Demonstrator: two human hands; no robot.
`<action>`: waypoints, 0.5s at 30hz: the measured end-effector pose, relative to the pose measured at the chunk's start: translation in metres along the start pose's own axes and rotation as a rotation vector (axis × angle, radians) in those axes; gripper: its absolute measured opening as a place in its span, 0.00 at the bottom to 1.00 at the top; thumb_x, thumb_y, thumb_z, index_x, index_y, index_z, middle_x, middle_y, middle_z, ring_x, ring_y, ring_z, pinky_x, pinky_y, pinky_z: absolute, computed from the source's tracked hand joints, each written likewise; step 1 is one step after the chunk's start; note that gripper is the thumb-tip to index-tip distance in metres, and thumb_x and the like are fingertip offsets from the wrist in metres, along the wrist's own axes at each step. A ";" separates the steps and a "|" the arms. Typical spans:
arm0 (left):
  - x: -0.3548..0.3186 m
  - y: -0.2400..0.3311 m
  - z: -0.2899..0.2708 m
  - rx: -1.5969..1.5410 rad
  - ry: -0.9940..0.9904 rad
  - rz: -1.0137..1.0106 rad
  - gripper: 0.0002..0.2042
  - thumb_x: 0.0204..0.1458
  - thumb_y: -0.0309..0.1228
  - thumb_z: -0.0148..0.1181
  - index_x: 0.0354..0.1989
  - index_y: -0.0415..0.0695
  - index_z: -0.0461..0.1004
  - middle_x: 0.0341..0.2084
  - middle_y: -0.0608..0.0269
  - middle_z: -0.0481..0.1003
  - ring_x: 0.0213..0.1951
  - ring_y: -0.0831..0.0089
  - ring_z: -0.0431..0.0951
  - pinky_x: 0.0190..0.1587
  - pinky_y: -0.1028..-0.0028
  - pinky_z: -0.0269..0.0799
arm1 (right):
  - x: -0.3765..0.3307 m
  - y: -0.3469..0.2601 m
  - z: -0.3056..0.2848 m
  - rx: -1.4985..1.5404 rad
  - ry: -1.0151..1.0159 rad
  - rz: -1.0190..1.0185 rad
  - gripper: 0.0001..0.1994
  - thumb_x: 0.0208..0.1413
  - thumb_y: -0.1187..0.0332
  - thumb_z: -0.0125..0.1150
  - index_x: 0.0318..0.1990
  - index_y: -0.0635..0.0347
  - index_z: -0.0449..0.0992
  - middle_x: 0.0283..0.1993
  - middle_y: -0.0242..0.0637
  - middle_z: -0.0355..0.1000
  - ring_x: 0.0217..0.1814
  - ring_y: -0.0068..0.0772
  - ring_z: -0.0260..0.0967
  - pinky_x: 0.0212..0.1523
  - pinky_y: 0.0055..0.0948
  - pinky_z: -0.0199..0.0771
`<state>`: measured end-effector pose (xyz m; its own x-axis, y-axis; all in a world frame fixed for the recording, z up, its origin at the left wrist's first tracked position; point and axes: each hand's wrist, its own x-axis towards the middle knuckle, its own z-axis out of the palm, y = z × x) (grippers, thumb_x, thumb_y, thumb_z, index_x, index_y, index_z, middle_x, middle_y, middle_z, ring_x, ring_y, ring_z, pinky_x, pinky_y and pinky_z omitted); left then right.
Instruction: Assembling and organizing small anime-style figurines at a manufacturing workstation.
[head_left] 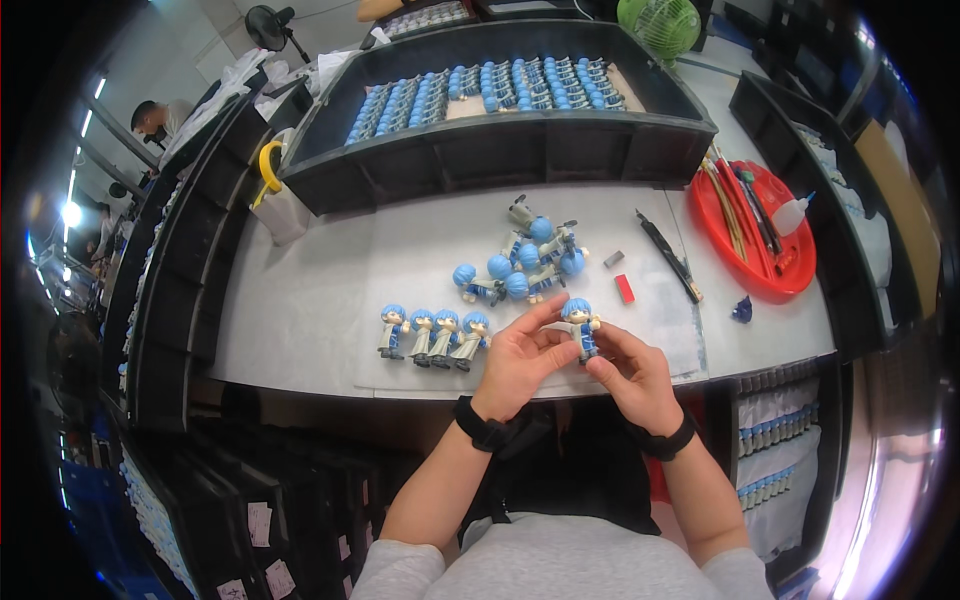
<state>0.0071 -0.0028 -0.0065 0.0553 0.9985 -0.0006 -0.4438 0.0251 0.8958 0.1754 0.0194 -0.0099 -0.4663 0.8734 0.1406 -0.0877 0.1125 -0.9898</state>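
Note:
Between my two hands, just above the table's near edge, a small blue-haired figurine (580,330) is held upright, facing me. My left hand (525,355) grips it from the left, with the thumb against its side. From the right, my right hand (630,375) closes on it near the legs. To the left of my hands a row of several like figurines (435,335) lies side by side. Beyond my hands is a loose heap of more figurines (528,258), lying at mixed angles.
A large black crate (500,150) with rows of figurines spans the back. On the right lie a red tray (770,285) with brushes and a bottle, a black pen-like knife (668,252), a red block (624,289) and a grey block (613,259). A white holder (284,215) with yellow-handled scissors stands left.

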 end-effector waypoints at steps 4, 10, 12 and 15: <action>-0.002 0.000 0.002 0.007 0.007 0.021 0.27 0.45 0.17 0.57 0.56 0.36 0.57 0.44 0.62 0.66 0.39 0.79 0.70 0.44 0.79 0.68 | 0.000 0.001 0.000 -0.006 -0.005 -0.010 0.21 0.52 0.69 0.57 0.53 0.67 0.64 0.42 0.42 0.71 0.44 0.26 0.68 0.44 0.24 0.69; -0.011 0.003 0.012 0.089 0.097 0.046 0.26 0.43 0.18 0.59 0.54 0.35 0.61 0.41 0.63 0.68 0.34 0.82 0.70 0.38 0.82 0.69 | -0.004 -0.001 -0.005 -0.105 -0.028 0.006 0.20 0.47 0.75 0.59 0.50 0.67 0.66 0.39 0.39 0.71 0.39 0.21 0.68 0.40 0.20 0.70; -0.020 0.022 0.022 0.775 0.130 0.074 0.29 0.40 0.21 0.60 0.54 0.33 0.59 0.34 0.55 0.70 0.29 0.73 0.71 0.34 0.79 0.69 | -0.007 -0.004 -0.004 0.043 0.058 0.002 0.20 0.48 0.76 0.58 0.50 0.67 0.66 0.42 0.40 0.69 0.40 0.22 0.67 0.40 0.20 0.70; -0.029 0.033 0.024 1.202 0.217 0.267 0.24 0.36 0.22 0.59 0.47 0.33 0.65 0.38 0.52 0.66 0.26 0.66 0.72 0.30 0.72 0.70 | -0.010 -0.003 -0.006 0.060 0.054 0.019 0.19 0.49 0.75 0.57 0.50 0.68 0.65 0.44 0.41 0.68 0.41 0.23 0.67 0.39 0.20 0.70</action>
<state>0.0129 -0.0320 0.0336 -0.1099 0.9559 0.2724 0.6849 -0.1258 0.7177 0.1858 0.0135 -0.0082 -0.4202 0.8997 0.1184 -0.1326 0.0682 -0.9888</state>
